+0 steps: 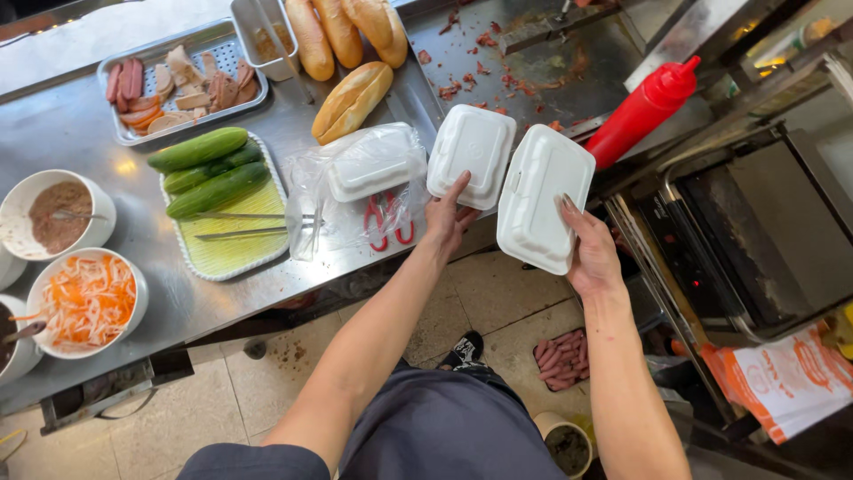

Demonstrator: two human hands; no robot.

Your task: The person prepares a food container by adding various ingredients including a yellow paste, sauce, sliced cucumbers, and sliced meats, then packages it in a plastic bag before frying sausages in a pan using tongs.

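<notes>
Standing at the steel counter (53,133), the person has a white foam box in each hand near the middle of the frame. Their left hand (447,222) rests with fingers spread on the smaller foam box (471,156), which sits right at the counter's edge; a nudge could tip it to the floor. Their right hand (591,258) grips the larger foam box (542,209) from beneath, thumb over its side, in mid-air off the counter. Squeezing could crack it, and the red sauce bottle (641,111) leans just beside.
</notes>
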